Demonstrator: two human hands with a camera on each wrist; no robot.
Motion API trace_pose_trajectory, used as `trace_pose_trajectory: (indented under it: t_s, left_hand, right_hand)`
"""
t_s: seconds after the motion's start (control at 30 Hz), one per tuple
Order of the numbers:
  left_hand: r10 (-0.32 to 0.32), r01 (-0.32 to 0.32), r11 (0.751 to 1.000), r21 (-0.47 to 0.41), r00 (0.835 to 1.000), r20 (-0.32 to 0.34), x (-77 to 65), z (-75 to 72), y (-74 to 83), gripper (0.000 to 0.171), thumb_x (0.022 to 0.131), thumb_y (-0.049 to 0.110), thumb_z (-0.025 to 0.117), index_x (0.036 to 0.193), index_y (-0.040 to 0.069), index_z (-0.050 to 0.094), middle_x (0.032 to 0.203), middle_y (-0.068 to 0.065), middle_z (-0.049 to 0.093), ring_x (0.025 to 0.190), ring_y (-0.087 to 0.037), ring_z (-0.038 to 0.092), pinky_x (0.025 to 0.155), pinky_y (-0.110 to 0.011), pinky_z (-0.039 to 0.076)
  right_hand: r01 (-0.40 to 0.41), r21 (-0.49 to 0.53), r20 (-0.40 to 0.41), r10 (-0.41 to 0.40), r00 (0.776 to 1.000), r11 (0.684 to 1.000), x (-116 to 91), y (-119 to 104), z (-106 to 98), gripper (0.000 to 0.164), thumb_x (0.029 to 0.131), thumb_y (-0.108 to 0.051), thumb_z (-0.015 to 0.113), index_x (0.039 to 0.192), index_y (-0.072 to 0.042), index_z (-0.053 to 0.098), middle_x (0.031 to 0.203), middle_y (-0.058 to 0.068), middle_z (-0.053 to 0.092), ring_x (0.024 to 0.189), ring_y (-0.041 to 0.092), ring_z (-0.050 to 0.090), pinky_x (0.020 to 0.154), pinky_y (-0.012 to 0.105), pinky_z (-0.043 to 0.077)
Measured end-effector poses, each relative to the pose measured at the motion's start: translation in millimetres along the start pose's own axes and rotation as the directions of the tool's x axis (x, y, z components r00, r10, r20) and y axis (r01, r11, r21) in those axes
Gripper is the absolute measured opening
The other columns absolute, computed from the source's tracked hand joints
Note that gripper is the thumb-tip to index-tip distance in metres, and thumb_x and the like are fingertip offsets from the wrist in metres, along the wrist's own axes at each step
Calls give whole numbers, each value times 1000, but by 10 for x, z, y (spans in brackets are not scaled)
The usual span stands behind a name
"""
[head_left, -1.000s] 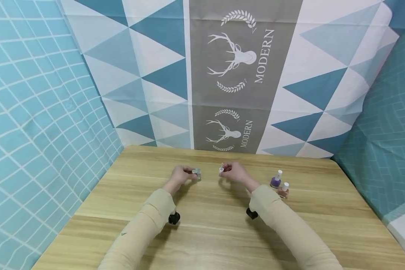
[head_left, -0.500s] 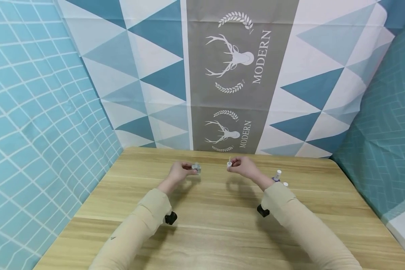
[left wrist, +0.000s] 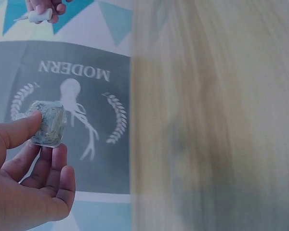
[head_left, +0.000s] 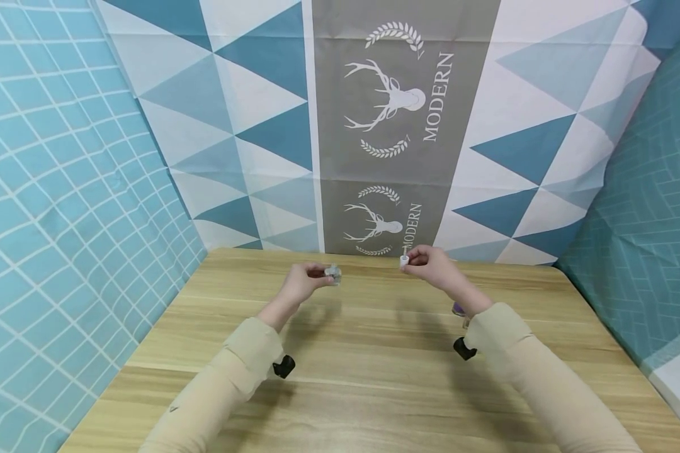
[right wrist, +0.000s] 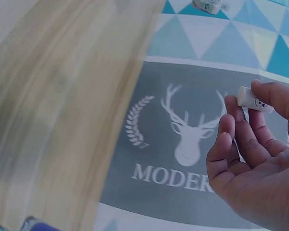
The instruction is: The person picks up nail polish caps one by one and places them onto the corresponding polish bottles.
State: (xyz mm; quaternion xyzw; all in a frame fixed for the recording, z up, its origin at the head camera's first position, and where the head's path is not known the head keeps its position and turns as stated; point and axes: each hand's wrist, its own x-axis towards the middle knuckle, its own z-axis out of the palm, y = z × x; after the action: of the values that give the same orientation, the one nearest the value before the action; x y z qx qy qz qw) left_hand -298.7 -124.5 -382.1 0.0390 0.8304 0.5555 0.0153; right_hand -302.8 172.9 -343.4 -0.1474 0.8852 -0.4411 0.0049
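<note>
Pinched between thumb and fingers, a small clear nail polish bottle with dark speckles (left wrist: 50,122) is in my left hand (head_left: 301,283), raised over the far part of the table. Its body shows well in the left wrist view. My right hand (head_left: 435,269) stands apart to the right and pinches the white nail polish cap (right wrist: 253,100) by thumb and fingertips. From the cap a thin brush points up in the head view. The other fingers of the right hand curve loosely below the cap.
A purple nail polish bottle (head_left: 458,309) and a pinkish one (head_left: 466,323) stand on the wooden table (head_left: 351,402), partly hidden by my right forearm. A patterned curtain (head_left: 368,157) hangs behind the table's far edge, with blue grid cloth (head_left: 62,189) on the left.
My right hand has moved right and up with the cap and brush, away from the bottle. The left hand has risen slightly with the bottle. My right forearm now covers more of the other bottles.
</note>
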Motion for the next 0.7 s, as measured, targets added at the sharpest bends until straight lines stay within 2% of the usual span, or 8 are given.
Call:
trace_pose_trajectory:
  t_s: [0.37,0.57,0.7]
  left_hand:
    - [91,-92,996,6,996,6,-161,0,240,34,83,15,73,115,5,66,107,-12,68,96,-21,64,83,-31,53]
    - [150,-150,989,2,989,-9,-293,39,348,32,82,16,74,113,7,67,103,-9,69,88,-17,63,75,-27,53]
    - [174,-174,985,-16,985,-12,-408,65,445,33,82,14,74,112,6,67,102,-8,69,86,-16,63,71,-24,52]
  right_hand:
    - [-5,-11,-86,4,996,1000,-221,-149,-320,33,87,-29,68,107,-4,60,98,11,65,89,21,59,75,32,49]
    - [39,-24,-142,-42,989,999,-368,-239,-430,37,88,-35,67,108,-5,60,98,11,64,88,21,58,75,28,48]
    - [45,-10,-174,-46,984,999,-456,-301,-488,38,88,-38,66,109,-7,60,94,6,65,84,17,57,71,26,48]
